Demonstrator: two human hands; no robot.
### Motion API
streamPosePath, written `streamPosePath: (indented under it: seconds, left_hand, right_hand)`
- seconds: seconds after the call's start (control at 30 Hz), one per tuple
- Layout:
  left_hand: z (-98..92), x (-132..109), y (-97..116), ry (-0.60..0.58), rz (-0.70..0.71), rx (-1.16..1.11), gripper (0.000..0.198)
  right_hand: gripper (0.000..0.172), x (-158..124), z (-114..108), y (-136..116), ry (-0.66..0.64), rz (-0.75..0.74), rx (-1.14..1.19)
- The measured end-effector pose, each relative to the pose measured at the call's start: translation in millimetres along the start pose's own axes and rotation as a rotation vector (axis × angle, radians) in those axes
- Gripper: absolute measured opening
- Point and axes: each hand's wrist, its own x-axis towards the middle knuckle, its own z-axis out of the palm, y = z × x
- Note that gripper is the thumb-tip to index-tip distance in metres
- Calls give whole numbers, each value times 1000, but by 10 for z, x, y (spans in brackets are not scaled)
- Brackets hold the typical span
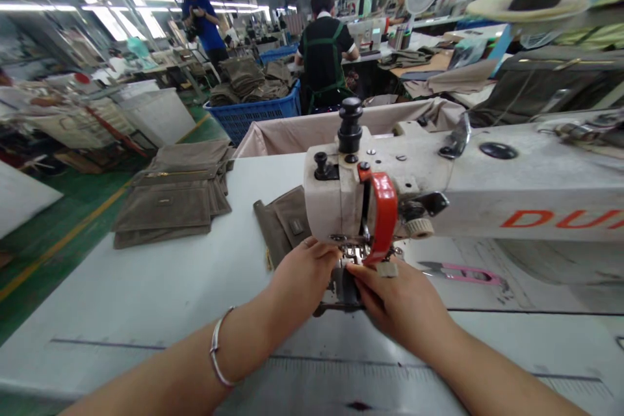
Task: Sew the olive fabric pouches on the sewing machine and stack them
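Observation:
A white sewing machine (pixel 409 175) with a red guard (pixel 384 214) stands over the tabletop. At its presser foot (pixel 355 252), my left hand (pixel 302 279) is closed, fingertips pressed on a grey-brown fabric piece (pixel 283 224) with a small label; part of that piece is hidden behind the machine head and my hand. Just right of the needle area, my right hand (pixel 407 302) pinches the dark near end of fabric (pixel 348 289) between thumb and fingers. Both sets of fingertips are close together, and the machine partly covers them.
Stacked grey-brown zippered fabric pieces (pixel 170 198) lie on the table's left. Pink-handled thread snips (pixel 468 273) rest under the machine arm. Beyond the table are a cloth-lined bin (pixel 292 133), a blue crate (pixel 258 114) of fabric pieces and a seated co-worker (pixel 324 52).

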Motion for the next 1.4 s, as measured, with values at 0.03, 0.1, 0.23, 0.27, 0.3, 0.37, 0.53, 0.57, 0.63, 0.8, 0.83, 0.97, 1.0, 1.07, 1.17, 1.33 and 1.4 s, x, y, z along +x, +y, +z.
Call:
streamPosePath:
  seconds: [0.03, 0.1, 0.23, 0.27, 0.3, 0.37, 0.53, 0.57, 0.63, 0.8, 0.83, 0.97, 1.0, 1.07, 1.17, 1.33, 1.4]
  left_hand:
    - [-2, -5, 26, -15, 7, 8, 19]
    - [-14, -4, 44, -21, 4, 16, 18]
    - [-128, -48, 3, 36, -155, -122, 16]
    - [-176, -87, 8, 38, -203, -179, 22]
    - [-227, -140, 30, 30, -243, -236, 32]
    - [-323, -270, 121, -17, -264, -308, 54]
    - [-368, -525, 429, -46, -202, -365, 56]
    - [-342, -544, 465, -15, -203, -360, 52]
    - [-275, -559, 505, 56, -201, -339, 45]
    - [-136, -557, 605, 176, -120, -310, 32]
    - [-122, -557, 638, 193, -123, -303, 31]
    - [-109, -554, 722, 203, -144, -305, 33]
    - [-110, -552, 722, 201, -140, -313, 32]
    - [-108, -545, 699, 201, -129, -337, 28]
    - [-95, -519, 644, 215, -115, -354, 28]
    - [-71, -414, 519, 217, -104, -366, 26]
    - [-56, -365, 451, 232, -97, -378, 25]
  right_hand:
    - [28, -2, 1, 1, -4, -5, -4]
    - [27, -5, 6, 2, -4, -7, -8]
    - [26, -5, -6, 3, 25, -19, 31]
    - [25, -5, -17, 7, 30, -23, 56]
    - [25, -5, -33, 15, 33, -28, 85]
    - [23, -10, -70, 40, 5, -40, 144]
    - [30, -36, -126, 103, -73, -162, 243]
    - [29, -39, -127, 104, -89, -194, 256]
    - [23, -39, -129, 91, -128, -233, 264]
    - [18, -42, -175, 38, -127, -229, 284]
    - [21, -45, -184, 34, -104, -230, 303]
    - [30, -66, -174, 50, -41, -267, 348]
    - [30, -73, -161, 57, -36, -274, 349]
    - [30, -90, -132, 69, -20, -279, 342]
    - [30, -109, -104, 71, 8, -275, 304]
    - [34, -100, -99, 62, 18, -244, 264]
    - [35, -94, -89, 75, -2, -199, 234]
